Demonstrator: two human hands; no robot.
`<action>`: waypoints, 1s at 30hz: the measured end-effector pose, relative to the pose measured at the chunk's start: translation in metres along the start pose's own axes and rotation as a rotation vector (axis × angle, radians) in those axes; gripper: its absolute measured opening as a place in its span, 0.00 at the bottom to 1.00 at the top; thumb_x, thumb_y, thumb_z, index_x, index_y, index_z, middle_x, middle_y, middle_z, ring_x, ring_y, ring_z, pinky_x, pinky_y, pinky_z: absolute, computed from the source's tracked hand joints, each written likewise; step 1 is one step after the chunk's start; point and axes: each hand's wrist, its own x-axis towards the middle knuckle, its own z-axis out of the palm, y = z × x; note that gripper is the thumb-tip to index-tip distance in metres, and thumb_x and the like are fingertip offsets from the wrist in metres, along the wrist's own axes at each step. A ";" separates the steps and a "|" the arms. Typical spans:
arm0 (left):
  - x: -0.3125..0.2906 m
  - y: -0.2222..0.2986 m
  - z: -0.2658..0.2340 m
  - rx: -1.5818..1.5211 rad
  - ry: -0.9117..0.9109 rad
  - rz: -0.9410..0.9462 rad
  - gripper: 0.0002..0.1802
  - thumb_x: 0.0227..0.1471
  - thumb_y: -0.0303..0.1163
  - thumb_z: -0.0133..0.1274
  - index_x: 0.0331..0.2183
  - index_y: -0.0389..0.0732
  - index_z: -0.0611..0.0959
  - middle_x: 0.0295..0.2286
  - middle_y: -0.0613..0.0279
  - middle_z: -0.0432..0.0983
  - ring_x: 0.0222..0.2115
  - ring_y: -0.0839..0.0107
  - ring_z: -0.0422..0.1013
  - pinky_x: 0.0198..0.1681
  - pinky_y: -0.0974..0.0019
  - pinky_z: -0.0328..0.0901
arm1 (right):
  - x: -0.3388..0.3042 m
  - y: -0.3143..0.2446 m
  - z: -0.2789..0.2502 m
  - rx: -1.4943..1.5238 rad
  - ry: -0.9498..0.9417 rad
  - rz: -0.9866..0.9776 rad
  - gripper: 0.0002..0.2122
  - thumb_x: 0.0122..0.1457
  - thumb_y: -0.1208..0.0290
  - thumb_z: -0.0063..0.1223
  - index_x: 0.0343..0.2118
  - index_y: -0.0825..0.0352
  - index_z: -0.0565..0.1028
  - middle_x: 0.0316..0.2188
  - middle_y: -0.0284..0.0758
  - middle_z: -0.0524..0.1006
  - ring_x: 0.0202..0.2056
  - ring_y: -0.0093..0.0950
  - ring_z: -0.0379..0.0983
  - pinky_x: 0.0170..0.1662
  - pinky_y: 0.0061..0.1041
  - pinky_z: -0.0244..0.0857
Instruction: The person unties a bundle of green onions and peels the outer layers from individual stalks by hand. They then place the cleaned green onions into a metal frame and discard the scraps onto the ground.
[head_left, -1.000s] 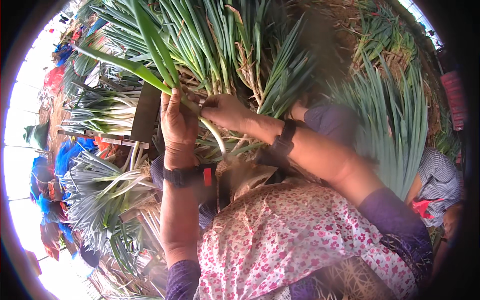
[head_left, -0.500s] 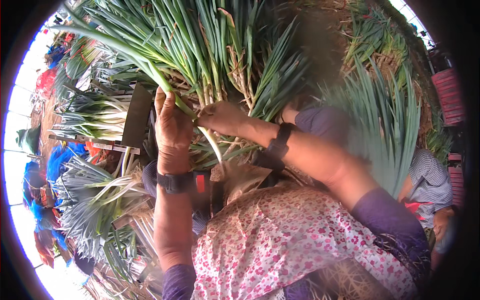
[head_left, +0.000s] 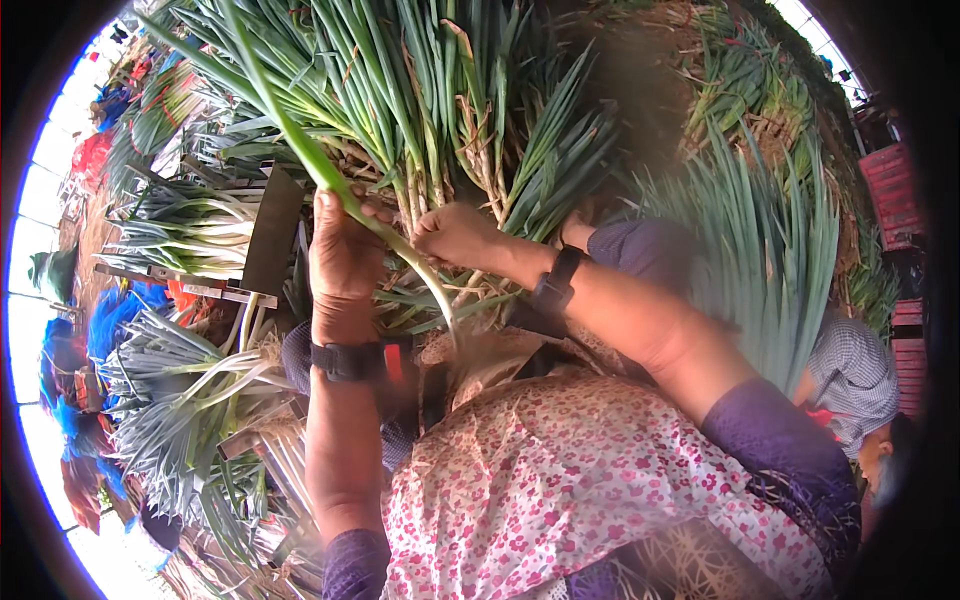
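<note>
A single long green onion (head_left: pixel 318 164) slants across in front of me, its green leaf running up to the far left and its pale root end down towards my apron. My left hand (head_left: pixel 345 250) is closed round the middle of the stalk, thumb on the near side. Close to the stalk's right side, my right hand (head_left: pixel 458 236) is curled with its fingertips pinched. Whatever those fingertips may hold is hidden. Just beyond both hands lies a thick heap of green onions (head_left: pixel 400 120), with some dry brown leaves among them.
To the left, a wooden rack with a dark upright plate (head_left: pixel 273 235) holds trimmed green onions (head_left: pixel 195 235). More onions (head_left: pixel 185 390) lie nearer on that side. Another bunch (head_left: pixel 765 240) stands at the right, beside a co-worker's checked sleeve (head_left: pixel 855 375). Red crates (head_left: pixel 893 200) are stacked farther right.
The onion's leaf has swung to a steeper angle. My right hand has moved slightly right, off the stalk, while my left hand keeps its hold.
</note>
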 end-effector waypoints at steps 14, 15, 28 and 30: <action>0.004 0.121 -0.076 -0.097 0.163 0.295 0.18 0.51 0.43 0.51 0.35 0.39 0.69 0.26 0.64 0.64 0.23 0.74 0.59 0.29 0.72 0.59 | -0.097 0.036 -0.027 -0.196 -0.608 -0.198 0.09 0.55 0.66 0.41 0.25 0.65 0.70 0.17 0.33 0.69 0.21 0.25 0.64 0.28 0.29 0.60; 0.002 0.130 -0.066 -0.097 0.179 0.339 0.18 0.50 0.43 0.52 0.35 0.39 0.70 0.26 0.64 0.64 0.23 0.74 0.59 0.29 0.72 0.59 | -0.108 0.069 -0.034 -0.334 -0.692 -0.175 0.08 0.52 0.66 0.44 0.25 0.65 0.72 0.20 0.37 0.72 0.23 0.28 0.68 0.31 0.32 0.62; 0.003 0.038 0.019 -0.235 -0.182 0.094 0.21 0.54 0.40 0.47 0.45 0.37 0.68 0.32 0.63 0.66 0.26 0.76 0.60 0.35 0.69 0.57 | -0.010 -0.069 -0.005 -0.074 0.113 -0.636 0.11 0.46 0.74 0.59 0.35 0.67 0.75 0.27 0.37 0.77 0.29 0.27 0.76 0.33 0.24 0.69; 0.002 0.033 0.019 -0.254 -0.175 0.075 0.20 0.54 0.40 0.47 0.45 0.38 0.69 0.32 0.64 0.67 0.26 0.75 0.60 0.36 0.69 0.57 | -0.011 -0.069 -0.003 -0.122 0.150 -0.618 0.10 0.46 0.73 0.59 0.33 0.67 0.76 0.27 0.37 0.77 0.29 0.30 0.75 0.32 0.25 0.69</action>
